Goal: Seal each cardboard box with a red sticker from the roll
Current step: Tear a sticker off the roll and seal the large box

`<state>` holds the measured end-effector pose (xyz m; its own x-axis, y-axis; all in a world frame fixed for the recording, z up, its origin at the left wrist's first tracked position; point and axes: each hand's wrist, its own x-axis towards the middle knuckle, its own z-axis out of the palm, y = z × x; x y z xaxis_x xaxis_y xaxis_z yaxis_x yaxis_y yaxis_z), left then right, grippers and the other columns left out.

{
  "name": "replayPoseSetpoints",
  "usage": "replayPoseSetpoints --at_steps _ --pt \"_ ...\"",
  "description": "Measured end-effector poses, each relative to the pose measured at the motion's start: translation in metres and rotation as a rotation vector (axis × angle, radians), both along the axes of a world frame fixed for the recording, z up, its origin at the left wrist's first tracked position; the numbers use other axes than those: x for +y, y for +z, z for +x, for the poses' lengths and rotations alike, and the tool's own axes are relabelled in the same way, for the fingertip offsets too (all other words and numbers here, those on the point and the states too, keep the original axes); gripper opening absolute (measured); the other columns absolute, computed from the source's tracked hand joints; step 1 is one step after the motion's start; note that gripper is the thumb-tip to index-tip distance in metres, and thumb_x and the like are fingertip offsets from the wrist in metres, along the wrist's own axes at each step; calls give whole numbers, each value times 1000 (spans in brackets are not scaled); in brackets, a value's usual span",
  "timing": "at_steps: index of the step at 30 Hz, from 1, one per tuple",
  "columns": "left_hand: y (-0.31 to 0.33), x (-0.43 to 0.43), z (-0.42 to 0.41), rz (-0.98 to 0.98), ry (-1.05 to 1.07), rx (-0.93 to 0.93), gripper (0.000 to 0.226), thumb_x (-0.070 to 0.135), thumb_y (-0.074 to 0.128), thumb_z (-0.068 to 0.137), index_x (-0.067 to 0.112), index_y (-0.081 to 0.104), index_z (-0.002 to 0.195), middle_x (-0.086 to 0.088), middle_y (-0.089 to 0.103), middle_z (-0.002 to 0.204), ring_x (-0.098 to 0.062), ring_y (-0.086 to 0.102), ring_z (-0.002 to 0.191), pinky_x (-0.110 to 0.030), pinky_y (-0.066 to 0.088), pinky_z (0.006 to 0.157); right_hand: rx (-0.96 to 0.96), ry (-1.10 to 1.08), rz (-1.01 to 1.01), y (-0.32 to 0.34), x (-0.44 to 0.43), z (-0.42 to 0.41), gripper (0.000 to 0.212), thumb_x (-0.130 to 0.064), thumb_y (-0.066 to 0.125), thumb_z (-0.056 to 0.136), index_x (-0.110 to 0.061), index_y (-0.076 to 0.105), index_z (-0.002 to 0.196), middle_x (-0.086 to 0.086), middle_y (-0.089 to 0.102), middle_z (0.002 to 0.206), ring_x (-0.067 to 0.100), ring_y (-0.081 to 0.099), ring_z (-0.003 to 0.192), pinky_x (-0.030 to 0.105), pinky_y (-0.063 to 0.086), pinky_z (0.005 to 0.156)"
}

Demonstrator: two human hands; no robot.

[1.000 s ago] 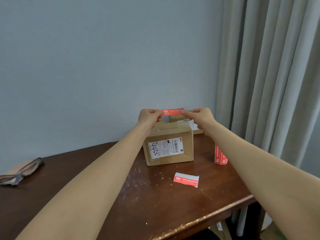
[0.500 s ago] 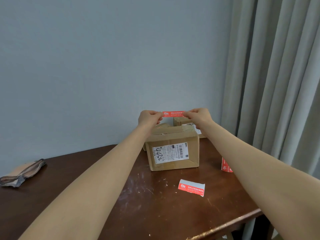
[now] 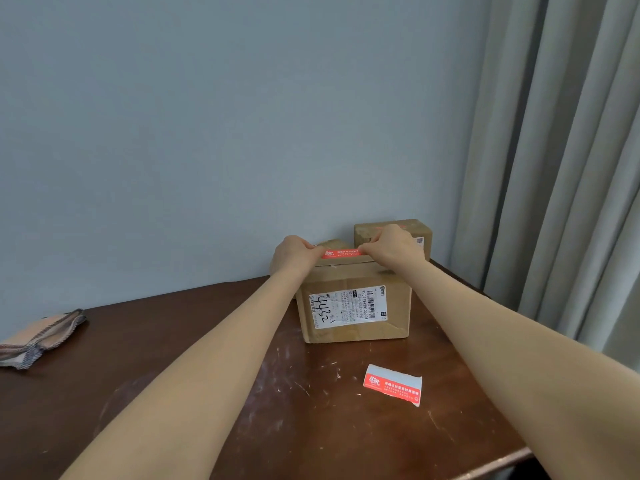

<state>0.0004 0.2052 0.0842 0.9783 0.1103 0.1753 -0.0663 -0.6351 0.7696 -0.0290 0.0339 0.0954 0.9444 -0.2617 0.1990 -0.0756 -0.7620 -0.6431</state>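
Nearest, on the scuffed table (image 3: 156, 327): loose red-and-white strip (image 3: 393, 384), lying flat, untouched. Behind it, front cardboard box (image 3: 353, 306), label facing forward, top flaps down. Just over its top seam, red sticker (image 3: 341, 253) stretched level, pinched at one end by left hand (image 3: 294, 255), at the other by right hand (image 3: 393, 247), fingers curled tight on the tips. Touching the cardboard or a shade above: cannot tell. Judged mid-step: lined up over the seam, not yet pressed down. Farther back, second box (image 3: 426, 230), faint red streak on top, possibly sealed already. Roll out of view.
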Motion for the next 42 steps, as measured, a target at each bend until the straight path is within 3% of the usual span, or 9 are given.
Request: replayPoseSetpoints --at_steps 6,12,21,27,31,33,36,42 --pt "-7 -2 5 63 32 14 28 35 66 82 8 70 83 -9 69 88 -25 64 91 -26 41 61 36 -36 -109 -6 6 7 25 -31 59 83 -16 54 64 3 59 76 26 59 77 30 40 62" --pt "-10 -2 12 91 33 49 31 37 66 81 8 72 90 -8 69 91 -26 64 94 -26 43 62 68 -40 -134 -10 7 10 26 -29 57 81 -18 46 60 2 55 72 25 56 74 25 32 53" --pt "-9 -2 13 157 30 71 29 33 67 77 11 72 95 -6 69 94 -22 64 88 -25 39 56 102 -44 -181 -7 8 9 19 -25 57 81 -17 48 66 3 58 82 25 57 79 29 39 65" --pt "-10 -2 14 164 30 75 33 34 69 75 10 71 98 -8 69 97 -24 64 93 -26 41 59 104 -44 -172 -8 7 10 20 -25 57 81 -17 48 66 1 55 76 24 57 77 26 34 56" --pt "-7 -2 14 122 16 81 36 38 69 78 6 68 94 -8 66 88 -26 64 89 -25 36 52 97 -17 -66 -9 3 13 26 -27 59 80 -17 45 61 1 52 69 25 55 72 26 35 54" --pt "-1 -2 15 27 5 81 29 34 71 78 7 66 88 -5 61 78 -25 59 80 -25 36 53 73 -5 104 -5 1 17 27 -25 64 79 -15 47 61 2 51 66 24 55 70 27 40 59" --pt "14 -4 17 -142 -10 51 27 30 73 78 5 68 88 -6 63 83 -21 55 76 -26 40 59 11 -12 353 9 -5 18 25 -18 68 77 -13 48 63 1 45 65 18 45 65 27 35 56" --pt "39 -15 12 -191 -57 20 24 27 68 85 15 58 66 4 60 72 -9 47 60 -21 36 51 -57 -21 474 24 -14 15 21 -18 71 78 -12 53 69 3 46 65 18 43 64 32 36 64"
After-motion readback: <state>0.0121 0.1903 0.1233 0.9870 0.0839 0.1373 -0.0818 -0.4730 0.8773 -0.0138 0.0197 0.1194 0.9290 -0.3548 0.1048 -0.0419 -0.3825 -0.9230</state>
